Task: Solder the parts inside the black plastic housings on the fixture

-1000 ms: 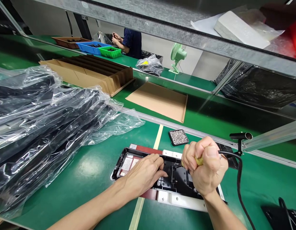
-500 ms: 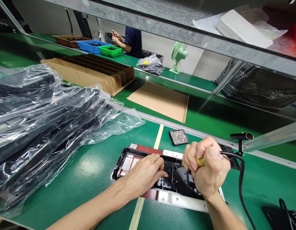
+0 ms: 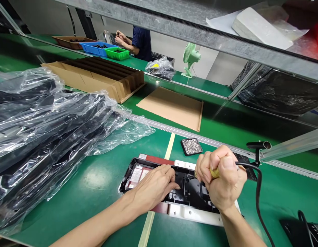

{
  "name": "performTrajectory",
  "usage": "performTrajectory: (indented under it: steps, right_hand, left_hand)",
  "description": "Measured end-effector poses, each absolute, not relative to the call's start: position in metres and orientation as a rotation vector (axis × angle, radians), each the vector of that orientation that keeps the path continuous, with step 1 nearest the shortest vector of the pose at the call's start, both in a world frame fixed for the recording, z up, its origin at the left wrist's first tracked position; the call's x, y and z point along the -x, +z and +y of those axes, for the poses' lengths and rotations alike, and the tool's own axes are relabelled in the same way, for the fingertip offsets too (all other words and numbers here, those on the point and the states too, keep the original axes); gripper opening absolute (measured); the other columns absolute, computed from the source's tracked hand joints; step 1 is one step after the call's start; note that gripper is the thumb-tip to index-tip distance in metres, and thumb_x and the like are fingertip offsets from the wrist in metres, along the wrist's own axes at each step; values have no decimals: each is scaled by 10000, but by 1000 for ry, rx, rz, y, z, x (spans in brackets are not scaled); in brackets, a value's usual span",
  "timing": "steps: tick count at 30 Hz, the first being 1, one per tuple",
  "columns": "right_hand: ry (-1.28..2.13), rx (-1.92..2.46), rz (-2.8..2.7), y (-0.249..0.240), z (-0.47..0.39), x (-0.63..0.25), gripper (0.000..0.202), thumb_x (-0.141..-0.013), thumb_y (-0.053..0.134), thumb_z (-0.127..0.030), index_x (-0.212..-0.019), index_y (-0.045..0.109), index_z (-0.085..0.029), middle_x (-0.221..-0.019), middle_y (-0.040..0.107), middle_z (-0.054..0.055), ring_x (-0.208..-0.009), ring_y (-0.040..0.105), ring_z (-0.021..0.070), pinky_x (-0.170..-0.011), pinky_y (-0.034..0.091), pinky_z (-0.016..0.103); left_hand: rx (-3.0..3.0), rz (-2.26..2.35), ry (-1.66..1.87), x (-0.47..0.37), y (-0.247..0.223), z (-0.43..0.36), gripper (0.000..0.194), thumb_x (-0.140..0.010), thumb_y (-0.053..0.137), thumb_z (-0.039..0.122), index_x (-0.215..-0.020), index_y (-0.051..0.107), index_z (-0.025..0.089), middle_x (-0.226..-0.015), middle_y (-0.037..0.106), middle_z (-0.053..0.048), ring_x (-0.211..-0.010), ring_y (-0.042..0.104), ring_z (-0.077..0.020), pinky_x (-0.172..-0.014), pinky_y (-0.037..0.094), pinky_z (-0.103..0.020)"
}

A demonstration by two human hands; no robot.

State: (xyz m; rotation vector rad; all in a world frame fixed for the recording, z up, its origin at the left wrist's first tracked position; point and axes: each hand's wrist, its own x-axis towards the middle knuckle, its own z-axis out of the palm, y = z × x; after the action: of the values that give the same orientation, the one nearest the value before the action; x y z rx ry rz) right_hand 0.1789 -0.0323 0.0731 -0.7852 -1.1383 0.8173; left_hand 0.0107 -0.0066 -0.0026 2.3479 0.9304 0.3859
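Observation:
My right hand [image 3: 223,178] is wrapped round the yellow grip of a corded electric screwdriver [image 3: 215,173]. Its dark tip [image 3: 192,177] points down into a long black plastic housing [image 3: 133,163]. My left hand [image 3: 159,181] rests over the middle of that housing, fingers bent down into it and thumb apart; its fingertips are partly hidden, and I see nothing held in it. Under the housing lies a fixture with white blocks [image 3: 195,213] and reddish-brown parts [image 3: 159,159]. Just behind stands a small black tray of screws [image 3: 192,146].
Plastic-wrapped black parts [image 3: 46,137] cover the left side. A cardboard sheet [image 3: 171,108] and a divided carton [image 3: 97,82] lie beyond the metal rail. At right are a black tube holder [image 3: 259,145] and the black cable [image 3: 258,199]. A co-worker [image 3: 141,43] sits at the back.
The view has shifted very slightly. Both hands and the screwdriver hold the same place on the housing. The co-worker's hands have moved a little to the left.

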Motion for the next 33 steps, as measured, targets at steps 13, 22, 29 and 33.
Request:
performTrajectory:
  steps: [13,22,29,33]
  right_hand:
    - [963,748,-1143,79,-29,-185,325,-986,525,-359,-698,483,-216,-484,441,-60,-419,390,88,-424,333,233]
    - [1011,730,-1211,78,-29,-192,286,-979,537,-363,-732,512,-221,-505,474,-51,-432,419,103,-431,368,247]
    - [1014,732,-1236,79,-29,-195,275,-990,525,-341,-746,522,-214,-521,493,-48,-443,440,102,-457,406,256]
    - [1075,684,-1263,79,-29,-198,246,-984,518,-329,-765,520,-217,-532,497,-47,-446,440,108,-450,427,264]
  left_hand:
    - [-2359,948,351,-11,0,-8,176,-983,636,263,-859,534,190,-868,614,-1,-790,576,-177,-673,403,-307]
    - [-2345,947,351,-11,0,-8,169,-982,631,250,-860,531,191,-868,610,0,-807,572,-178,-687,408,-305]
    - [-2345,948,341,-11,0,-8,164,-984,627,252,-864,535,189,-870,608,0,-806,576,-180,-686,412,-307]
    - [-2338,954,326,-11,0,-8,161,-989,621,258,-870,539,187,-875,612,-2,-821,583,-184,-703,416,-310]
